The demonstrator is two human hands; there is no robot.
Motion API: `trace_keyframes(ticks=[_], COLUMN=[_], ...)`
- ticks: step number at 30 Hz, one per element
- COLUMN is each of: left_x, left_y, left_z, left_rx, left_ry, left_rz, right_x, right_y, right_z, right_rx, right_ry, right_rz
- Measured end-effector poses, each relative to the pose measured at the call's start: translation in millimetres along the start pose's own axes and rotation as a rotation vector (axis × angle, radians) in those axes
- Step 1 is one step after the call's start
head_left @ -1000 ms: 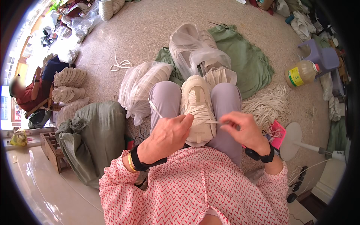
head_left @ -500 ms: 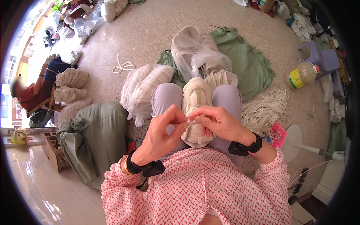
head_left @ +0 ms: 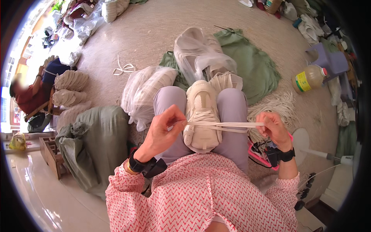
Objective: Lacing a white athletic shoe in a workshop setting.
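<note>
yellow label (head_left: 302,82) on plastic jug (head_left: 316,76), print too small to read

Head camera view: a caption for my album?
Left hand and right hand hold a white lace taut over a cream shoe between the knees.

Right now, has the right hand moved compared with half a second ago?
Yes, to the person's right: from above the beige shoe, the right hand now overlaps the resting pile of laces in view.

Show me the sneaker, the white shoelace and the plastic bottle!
Sneaker (head_left: 199,102): head view, on its mesh panel.
White shoelace (head_left: 240,124): head view, on its upper strand.
Plastic bottle (head_left: 313,78): head view, on its body.
</note>
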State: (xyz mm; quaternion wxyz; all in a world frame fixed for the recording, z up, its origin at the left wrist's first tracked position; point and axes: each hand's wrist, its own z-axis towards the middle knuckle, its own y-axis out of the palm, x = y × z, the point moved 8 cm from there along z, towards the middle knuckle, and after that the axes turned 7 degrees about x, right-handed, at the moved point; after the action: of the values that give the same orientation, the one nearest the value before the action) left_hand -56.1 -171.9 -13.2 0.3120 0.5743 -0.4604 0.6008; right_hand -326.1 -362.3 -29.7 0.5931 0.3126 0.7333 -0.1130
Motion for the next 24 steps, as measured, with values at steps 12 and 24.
trace_keyframes(ticks=[12,24], left_x=[-19.3,-27.5], left_y=[-14.3,18.6], left_z=[-2.2,-4.8], left_rx=[0.07,-0.033], left_ry=[-0.154,-0.163], left_rz=[-0.055,-0.154], right_x=[12.9,28.8], right_y=[0.1,-48.9], right_z=[-0.3,-8.0], right_rx=[0.042,0.191], right_ry=[0.02,-0.013], right_rz=[0.095,0.299])
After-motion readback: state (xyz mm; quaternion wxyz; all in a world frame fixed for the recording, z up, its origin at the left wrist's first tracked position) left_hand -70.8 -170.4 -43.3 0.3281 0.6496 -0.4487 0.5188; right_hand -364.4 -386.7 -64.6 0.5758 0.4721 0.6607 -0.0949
